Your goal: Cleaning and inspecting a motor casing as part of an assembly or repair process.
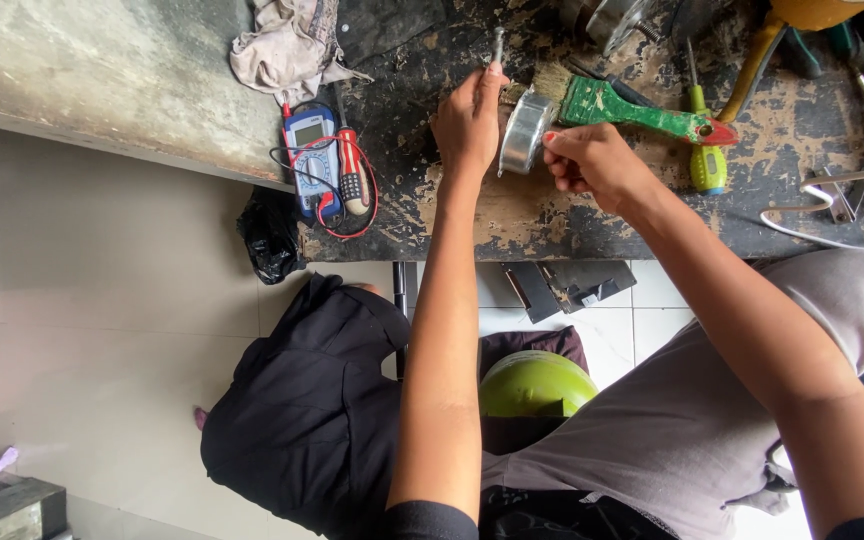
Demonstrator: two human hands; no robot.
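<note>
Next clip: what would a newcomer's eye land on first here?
Probably the two bare arms reaching up to a worn, paint-scarred workbench, where the left hand pinches a small metal bolt upright and the right hand sits against a shiny round metal part. Next, the green-handled paintbrush just beyond the right hand, and the blue multimeter with red leads at the bench's left edge.

bare forearms, grey trousers – possibly black sleeves
</note>
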